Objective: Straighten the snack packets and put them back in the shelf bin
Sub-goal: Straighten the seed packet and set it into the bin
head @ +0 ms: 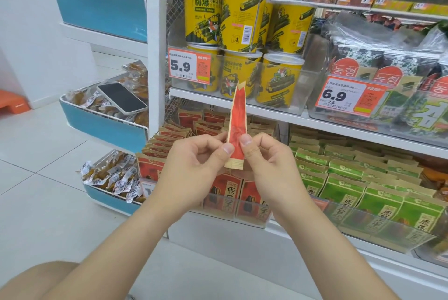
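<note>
The left grip (194,166) and right grip (266,166) meet at centre, each pinching between thumb and curled fingers the lower half of one red snack packet (238,125), held upright and edge-on. Just beyond, at the packet's 6 o'clock, is the clear shelf bin (242,213) of matching red packets. Farther, yellow tubs (218,16) stand at 12 o'clock and a phone (121,97) lies at 10 o'clock.

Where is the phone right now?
In the head view, the phone lies on the left, atop wrapped snacks in the middle blue basket, beside the white shelf post.
</note>
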